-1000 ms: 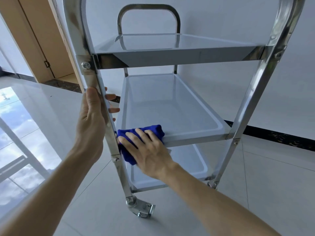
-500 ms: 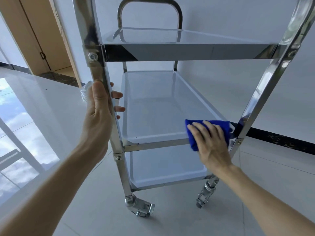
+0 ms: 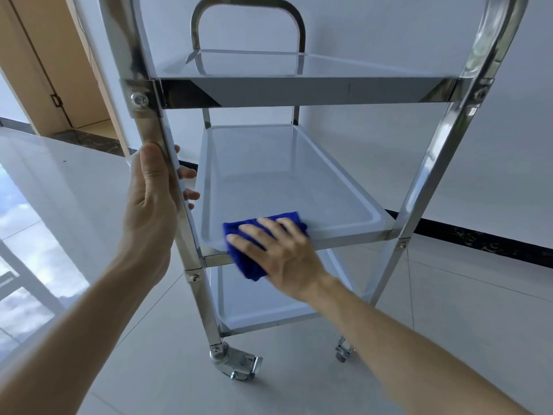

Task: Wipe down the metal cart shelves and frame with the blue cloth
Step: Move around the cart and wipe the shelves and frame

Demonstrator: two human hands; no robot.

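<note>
Blue cloth (image 3: pixel 254 265) draped over front rim of mid shelf (image 3: pixel 344 238), 3-tier steel cart (image 3: pixel 431 163) upright

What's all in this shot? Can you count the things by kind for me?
Cart shelves: 3, top shelf, middle shelf, bottom shelf
Visible caster wheels: 2, near-left caster, near-right caster
Blue cloth: 1
Hands: 2, left hand, right hand
Total: 8

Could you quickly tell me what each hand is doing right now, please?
Left hand: grips the cart post.
Right hand: open, fingers flat, pressing the cloth on the middle shelf.
</note>
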